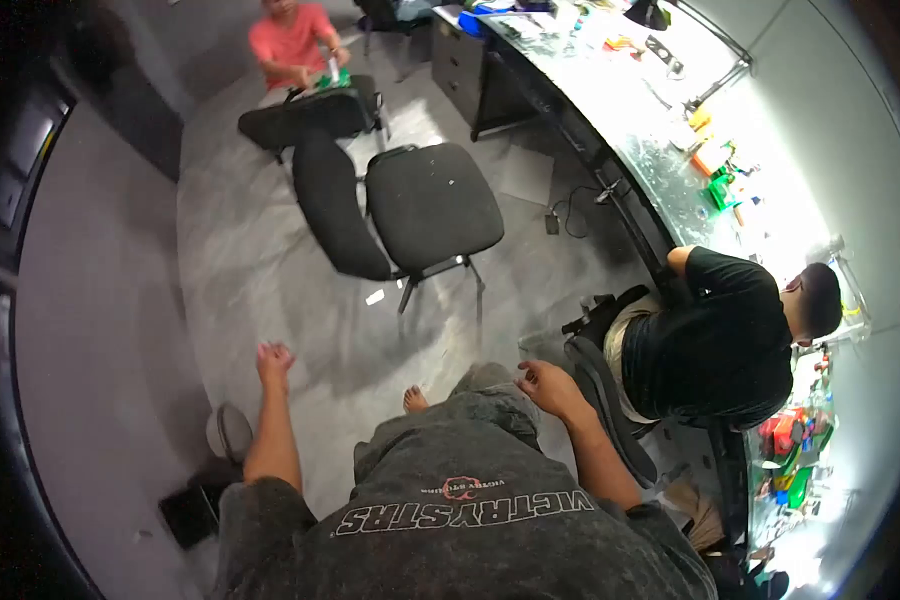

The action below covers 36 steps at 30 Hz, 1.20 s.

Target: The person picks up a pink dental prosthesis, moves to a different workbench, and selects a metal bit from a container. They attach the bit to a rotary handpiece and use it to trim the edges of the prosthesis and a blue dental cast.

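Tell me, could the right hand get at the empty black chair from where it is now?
Probably not: the right hand hangs by the knee, and bare floor separates it from the chair.

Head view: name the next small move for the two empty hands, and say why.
Probably a step forward toward the empty black chair. Both the left hand and the right hand hang loosely curled and hold nothing, with only bare floor under them. The chair is the nearest free thing ahead; the long workbench at the right has a seated person at it.
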Tool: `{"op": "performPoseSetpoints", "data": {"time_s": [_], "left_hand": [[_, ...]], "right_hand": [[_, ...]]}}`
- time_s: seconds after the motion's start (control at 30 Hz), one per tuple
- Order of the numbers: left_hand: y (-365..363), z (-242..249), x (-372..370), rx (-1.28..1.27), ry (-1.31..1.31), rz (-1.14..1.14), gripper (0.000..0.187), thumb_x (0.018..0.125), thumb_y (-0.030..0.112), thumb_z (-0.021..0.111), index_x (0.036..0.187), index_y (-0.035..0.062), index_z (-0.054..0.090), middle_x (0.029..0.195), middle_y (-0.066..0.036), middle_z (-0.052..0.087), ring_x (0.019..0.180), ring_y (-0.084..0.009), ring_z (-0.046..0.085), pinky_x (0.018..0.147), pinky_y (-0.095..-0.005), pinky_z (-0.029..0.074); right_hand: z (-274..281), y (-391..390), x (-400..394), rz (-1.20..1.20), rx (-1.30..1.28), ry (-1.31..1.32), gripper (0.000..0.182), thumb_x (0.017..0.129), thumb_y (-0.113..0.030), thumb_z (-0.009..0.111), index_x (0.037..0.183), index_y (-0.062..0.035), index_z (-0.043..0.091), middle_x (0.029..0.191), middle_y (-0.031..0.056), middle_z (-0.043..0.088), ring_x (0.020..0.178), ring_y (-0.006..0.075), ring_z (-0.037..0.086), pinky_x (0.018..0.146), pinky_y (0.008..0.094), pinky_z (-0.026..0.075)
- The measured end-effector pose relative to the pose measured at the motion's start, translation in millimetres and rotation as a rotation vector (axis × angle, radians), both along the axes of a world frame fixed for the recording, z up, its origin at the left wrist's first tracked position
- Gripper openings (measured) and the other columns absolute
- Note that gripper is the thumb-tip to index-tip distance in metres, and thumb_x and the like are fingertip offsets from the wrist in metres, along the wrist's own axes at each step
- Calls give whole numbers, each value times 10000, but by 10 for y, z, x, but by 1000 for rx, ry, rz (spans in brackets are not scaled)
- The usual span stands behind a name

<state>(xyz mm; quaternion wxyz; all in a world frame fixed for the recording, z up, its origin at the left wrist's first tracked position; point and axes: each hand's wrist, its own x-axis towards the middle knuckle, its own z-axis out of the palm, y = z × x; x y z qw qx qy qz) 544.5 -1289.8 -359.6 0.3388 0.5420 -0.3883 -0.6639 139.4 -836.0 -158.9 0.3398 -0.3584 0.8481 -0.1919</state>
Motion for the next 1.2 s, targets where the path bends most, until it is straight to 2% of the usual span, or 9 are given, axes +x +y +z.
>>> {"op": "performPoseSetpoints", "data": {"time_s": [0.13,0.23,0.33,0.47,0.5,0.7,0.87,0.97,1.2], "left_hand": [[-1097,1214,-1752,-143,193,8,208,966,361,506,1024,161,521,1074,-40,581,996,-207,612,902,-430,489],[-1570,1275,-2773,-347,332,-4,135,930,291,526,940,156,527,1019,-19,582,1042,-190,618,982,-340,417],[-1588,1368,-3407,-335,-6,-135,166,902,312,550,883,148,533,803,1,561,584,-126,466,500,-184,346],[-2514,461,-3106,-687,-512,-306,164,830,240,625,855,90,565,686,-27,547,511,-159,483,430,-270,325],[-2358,836,-3247,-241,-172,-257,146,829,290,528,819,145,545,656,-3,540,477,-120,421,411,-269,263],[-3004,909,-3372,-290,-213,-294,232,826,335,516,898,131,599,721,18,571,569,-93,473,430,-242,290],[-3160,849,-3805,-133,-40,-422,119,817,178,461,731,116,404,575,-59,442,421,-144,371,381,-245,296],[-3194,746,-3797,-160,-210,-379,380,843,221,454,486,150,344,426,-62,368,326,-155,283,347,-281,259],[-3013,1745,-4837,451,-602,-972,78,829,145,492,821,77,530,694,-54,538,572,-151,504,525,-295,405]], "right_hand": [[-125,-44,-496,-248,-27,-85,430,897,-322,670,1205,-27,621,1026,188,698,953,333,672,829,418,509],[-383,-49,-959,-341,50,-104,443,891,-328,675,1206,-21,621,1060,195,694,989,336,666,848,410,507],[-621,-111,-1639,-412,118,-115,462,884,-338,684,1211,-18,619,1082,201,690,1007,346,662,863,406,505],[-446,-248,-2458,-541,101,-91,468,884,-339,688,1205,-7,614,1052,196,693,975,316,675,839,383,520],[-357,-292,-2615,-585,46,-127,463,886,-334,687,1203,-5,614,1040,193,694,963,300,679,828,374,525],[88,-364,-3433,-763,-158,-46,356,889,-241,679,1165,-22,628,1005,162,700,899,271,683,799,349,518],[-61,-279,-3842,-1021,-457,53,217,914,-137,635,1094,-17,650,835,88,677,782,143,651,733,272,503],[-327,-267,-4134,-1175,-652,-5,169,930,-94,610,1069,-19,669,833,51,674,772,104,636,730,248,515],[4,-1500,-6340,-1065,-872,50,169,968,-104,573,1072,-10,668,837,27,644,789,89,602,736,232,484]]}}
